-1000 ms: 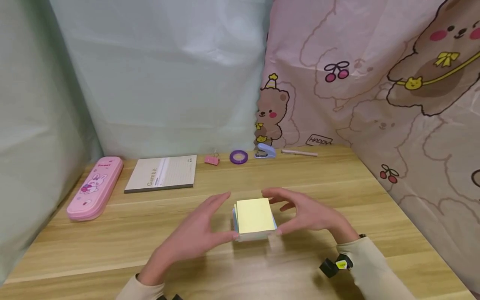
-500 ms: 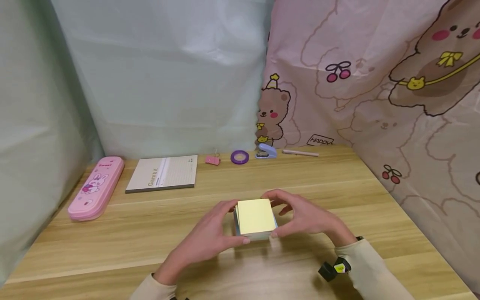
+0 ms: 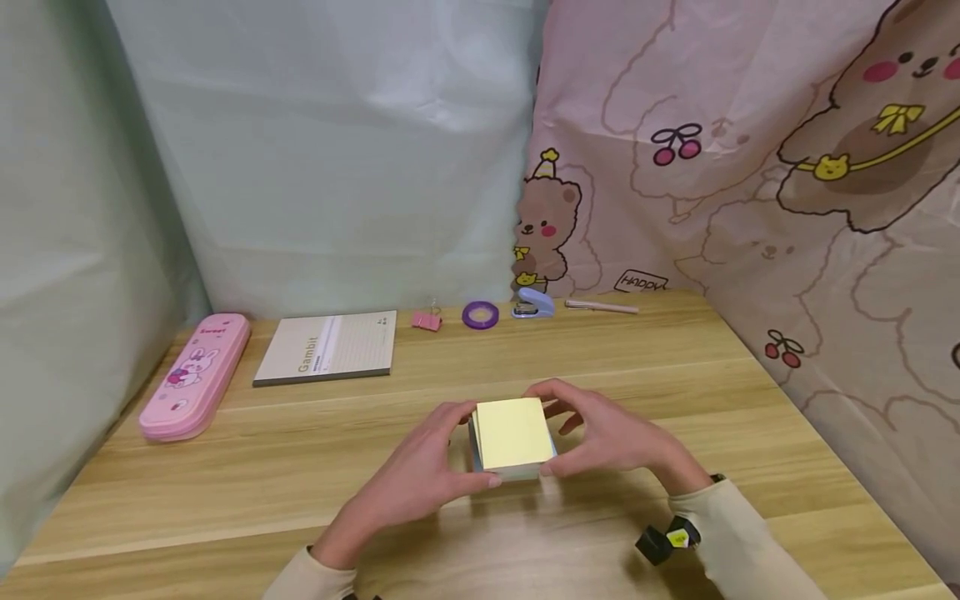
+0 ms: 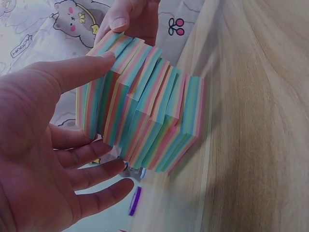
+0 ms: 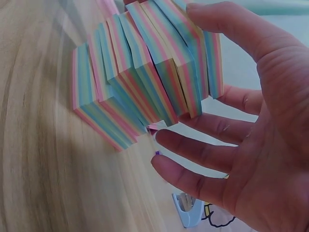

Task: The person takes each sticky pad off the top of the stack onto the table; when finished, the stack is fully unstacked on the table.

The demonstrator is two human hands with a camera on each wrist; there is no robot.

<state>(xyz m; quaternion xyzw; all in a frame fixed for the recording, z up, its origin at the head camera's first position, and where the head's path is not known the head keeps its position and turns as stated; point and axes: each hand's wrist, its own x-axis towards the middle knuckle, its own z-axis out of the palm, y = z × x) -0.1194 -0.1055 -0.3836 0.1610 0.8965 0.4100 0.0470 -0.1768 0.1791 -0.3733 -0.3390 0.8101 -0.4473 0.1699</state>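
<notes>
A tall stack of sticky note pads (image 3: 513,433) stands on the wooden table in front of me, with a plain yellow sheet on top. Both wrist views show its sides striped in pink, blue, green and yellow, the pads (image 4: 145,106) unevenly lined up. My left hand (image 3: 420,467) holds the upper pads from the left, thumb at the near side and index finger at the far side. From the right, my right hand (image 3: 611,429) grips the top of the stack likewise. The lower fingers of both hands are spread, apart from the lower pads (image 5: 106,82).
Along the back lie a pink pencil case (image 3: 195,375), a notebook (image 3: 326,346), a pink binder clip (image 3: 427,321), a purple tape roll (image 3: 480,315), a lilac stapler (image 3: 533,303) and a pale pink pen (image 3: 602,307). Cloth curtains border the table (image 3: 225,500).
My left hand has moved right and closed in on the stack, and my right thumb and fingers have come onto its right side. The stack has barely moved.
</notes>
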